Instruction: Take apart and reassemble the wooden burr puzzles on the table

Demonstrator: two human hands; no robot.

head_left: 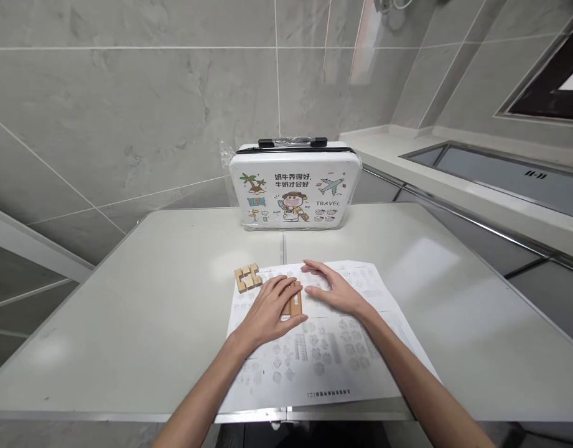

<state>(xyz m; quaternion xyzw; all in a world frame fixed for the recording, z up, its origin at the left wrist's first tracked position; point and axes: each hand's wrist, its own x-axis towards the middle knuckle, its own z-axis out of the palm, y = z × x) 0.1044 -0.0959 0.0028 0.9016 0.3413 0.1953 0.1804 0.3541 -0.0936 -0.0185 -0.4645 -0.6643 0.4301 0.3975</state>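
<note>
- Gray tile wall [150,112] stands at the back of the room, with pale lines between the tiles.
- Below it is a big, shiny, light table [127,330], with a seam down its middle.
- To the right runs a long pale counter [379,142].
- Near the back of the table stands a white case [267,168] with a cartoon cow, a plane and palm trees on it. It has a black handle [293,142] and clear plastic around it.
- Nearer the person lies a big paper sheet [346,373] full of small gray drawings.
- One left hand [270,308] lies over the paper. Its fingers bend over some wooden bars [296,303], and its thumb is by their near end. I can't tell if it squeezes them or just rests there.
- One right hand [335,292] is open and holds nothing. Its fingers curve toward the bars, just beside them.
- Those bars are over the paper, partly hidden by the left hand. They look light, hard and smooth, so they may slide a bit. Their long sides look best to hold.
- Small notched wood pieces [241,281] sit together by the paper's far left corner. They look light and stiff too; pinch their outer sides.
</note>
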